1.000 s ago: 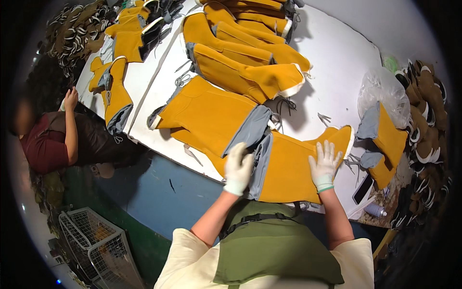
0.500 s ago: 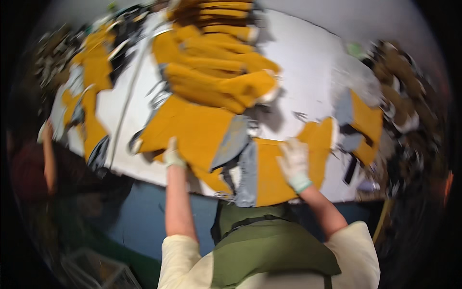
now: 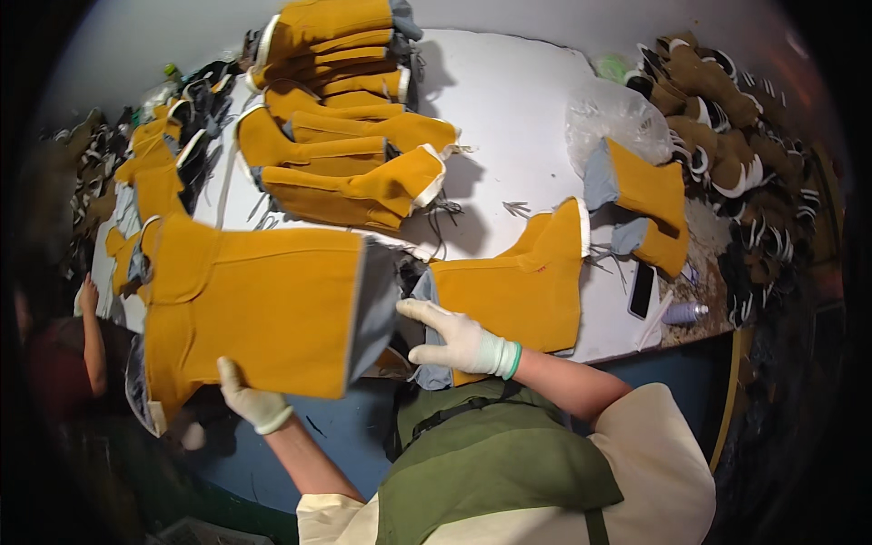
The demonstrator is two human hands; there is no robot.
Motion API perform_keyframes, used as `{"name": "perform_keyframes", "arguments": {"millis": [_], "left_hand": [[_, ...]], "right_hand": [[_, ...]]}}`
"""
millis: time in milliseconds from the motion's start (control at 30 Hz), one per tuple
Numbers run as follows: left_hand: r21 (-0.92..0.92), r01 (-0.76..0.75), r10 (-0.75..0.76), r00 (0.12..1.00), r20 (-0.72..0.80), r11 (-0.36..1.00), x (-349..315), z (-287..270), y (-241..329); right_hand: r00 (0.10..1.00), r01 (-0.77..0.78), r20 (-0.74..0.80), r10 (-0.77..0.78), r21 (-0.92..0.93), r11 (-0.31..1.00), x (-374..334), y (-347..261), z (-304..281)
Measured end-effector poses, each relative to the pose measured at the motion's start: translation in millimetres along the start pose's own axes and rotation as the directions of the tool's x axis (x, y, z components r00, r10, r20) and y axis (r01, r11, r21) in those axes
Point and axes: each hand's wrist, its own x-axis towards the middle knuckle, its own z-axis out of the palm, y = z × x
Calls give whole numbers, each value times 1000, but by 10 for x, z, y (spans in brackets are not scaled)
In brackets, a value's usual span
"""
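Note:
Both my hands wear thin whitish gloves. My left hand (image 3: 252,400) grips the lower edge of a large yellow boot upper (image 3: 272,295), its thumb on top and its other fingers hidden underneath. This upper is raised at the table's front edge, its grey-lined opening facing right. My right hand (image 3: 461,341) has its fingers stretched out and apart, over the grey-lined end of a second yellow boot upper (image 3: 513,291) lying on the white table. That one has a white rim at its far right end.
Yellow boot uppers (image 3: 341,168) lie in an overlapping pile on the white table (image 3: 518,118). Beyond the right hand are another yellow upper (image 3: 645,191), a clear plastic bag (image 3: 613,123), a phone (image 3: 642,291) and brown pieces (image 3: 718,82). At left, a co-worker's arm (image 3: 94,336) shows.
My left hand has moved left and towards me with the large upper, parting it from the second one. My right hand has shifted left to that second upper's grey end. The view has turned.

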Motion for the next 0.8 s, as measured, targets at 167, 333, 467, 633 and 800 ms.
{"name": "perform_keyframes", "arguments": {"millis": [167, 333, 467, 633, 800], "left_hand": [[-179, -97, 102, 995, 19, 979, -496, 535, -173], [-75, -656, 618, 739, -270, 751, -426, 998, 537], [-69, -766, 700, 616, -361, 639, -498, 1301, 934], [-188, -384, 366, 922, -124, 904, -809, 1579, 184], [-319, 174, -120, 976, 183, 932, -1076, 1526, -558]], "right_hand": [[973, -19, -221, 71, 227, 974, 176, 111, 30], [971, 59, -237, 10, 283, 957, 40, -364, -343], [974, 118, -224, -43, 331, 936, -53, -324, -557], [905, 367, -330, -270, 281, 887, -233, -826, -615], [922, 222, -387, -8, 512, 830, -355, -811, -705]]}}
